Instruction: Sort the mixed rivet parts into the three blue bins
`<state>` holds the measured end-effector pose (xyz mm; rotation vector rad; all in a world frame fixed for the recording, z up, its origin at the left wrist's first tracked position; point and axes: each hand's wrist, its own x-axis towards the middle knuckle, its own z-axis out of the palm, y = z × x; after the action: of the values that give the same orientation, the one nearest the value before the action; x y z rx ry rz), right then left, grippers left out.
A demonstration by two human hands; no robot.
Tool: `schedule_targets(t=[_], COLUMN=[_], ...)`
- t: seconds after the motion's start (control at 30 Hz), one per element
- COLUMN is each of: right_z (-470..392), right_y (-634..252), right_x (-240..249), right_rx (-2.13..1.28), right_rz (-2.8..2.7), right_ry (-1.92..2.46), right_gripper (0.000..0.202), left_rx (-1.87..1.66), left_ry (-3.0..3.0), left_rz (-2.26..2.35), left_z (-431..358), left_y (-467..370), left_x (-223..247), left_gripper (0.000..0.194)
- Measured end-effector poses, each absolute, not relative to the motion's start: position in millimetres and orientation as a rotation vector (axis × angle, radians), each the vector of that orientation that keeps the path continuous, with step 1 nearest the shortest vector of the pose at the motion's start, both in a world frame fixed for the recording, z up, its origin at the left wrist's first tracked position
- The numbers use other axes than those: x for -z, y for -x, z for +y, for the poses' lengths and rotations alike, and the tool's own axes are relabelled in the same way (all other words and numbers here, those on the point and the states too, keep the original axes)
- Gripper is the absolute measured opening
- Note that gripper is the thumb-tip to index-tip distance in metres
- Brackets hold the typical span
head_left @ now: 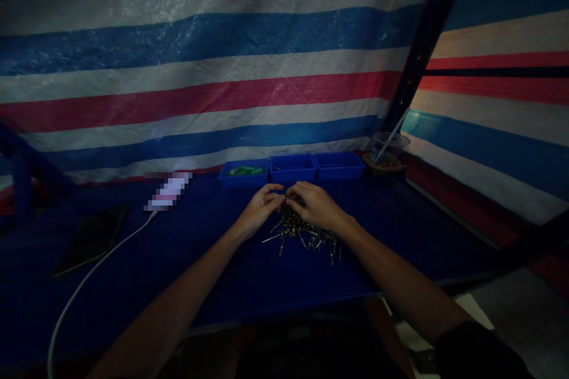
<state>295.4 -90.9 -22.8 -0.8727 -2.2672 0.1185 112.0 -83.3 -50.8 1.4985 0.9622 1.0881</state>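
Blue table (213, 260): trays (291, 167) behind hands (288, 207).

Bare forearms, with a dark sleeve (475, 349) (right arm only).

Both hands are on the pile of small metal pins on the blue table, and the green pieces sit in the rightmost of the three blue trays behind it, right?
Not quite. In the head view the green pieces lie in the leftmost of the three blue plastic trays, not the rightmost. The rest holds: left hand and right hand meet over the pile of small metal pins on the blue table.
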Motion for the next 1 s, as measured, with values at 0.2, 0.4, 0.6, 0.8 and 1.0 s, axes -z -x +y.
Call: schedule_targets(t=[0.2, 0.4, 0.6, 0.8, 1.0], right_z=[-121.1, -113.3, -84.2, -90.2, -93.8], right_y=[-306.5, -315.1, -335.9, -321.9, -287.6], right_x=[-11.8, -31.8, -18.5, 5.1, 31.5], right_rx=[0.373, 0.513, 0.175, -0.068, -0.197], right_rz=[-1.462, -1.378, -1.580, -1.739, -2.237], right_ry=[0.418, 0.688, 1.296, 1.319, 1.332], right_gripper=[0.027, 0.024, 0.039, 0.030, 0.028], left_rx=[-0.983, -0.827, -0.781, -0.773, -0.789], left_ry=[-2.144, -2.540, -2.563, -2.600, -2.606], left_rz=[1.311, 1.316, 1.407, 1.404, 1.354], left_z=[-79.8, -78.3, -76.7, -76.4, -76.3], left_y=[-106.2, -107.7, -106.9, -109.5, -109.3], left_x=[56.2, 64.1, 61.8, 64.3, 65.5], left_gripper=[0.024, 0.025, 0.009, 0.009, 0.015])
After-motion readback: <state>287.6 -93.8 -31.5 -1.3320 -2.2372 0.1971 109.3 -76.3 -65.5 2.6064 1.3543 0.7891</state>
